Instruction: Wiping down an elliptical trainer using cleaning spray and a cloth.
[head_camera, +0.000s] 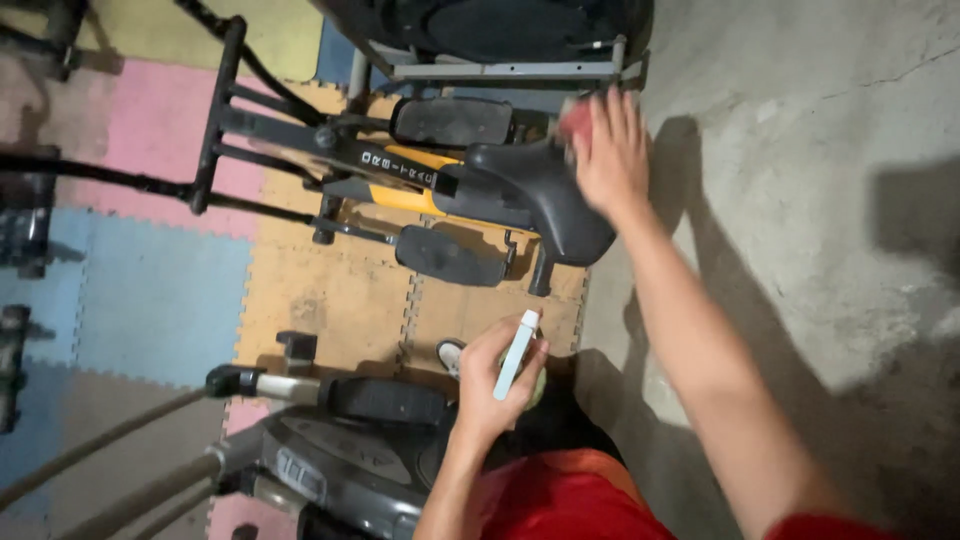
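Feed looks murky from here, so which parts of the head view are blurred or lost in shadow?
Head view: the right hand and the red thing under it are smeared by motion; the left hand with its pale bottle is sharper. Hard shadows of the arm fall across the concrete floor. The black saddle shows little detail; corners are dim.

Interlocking foam floor mats (330, 300) in tan, pink, blue and yellow, scuffed and dusty, laid edge to edge over the left of the view. Bare grey concrete floor (800, 150) to the right, cracked near the top. Black and yellow exercise machine (400, 170) standing on the tan mats. A second dark machine (340, 460) resting at the bottom edge.
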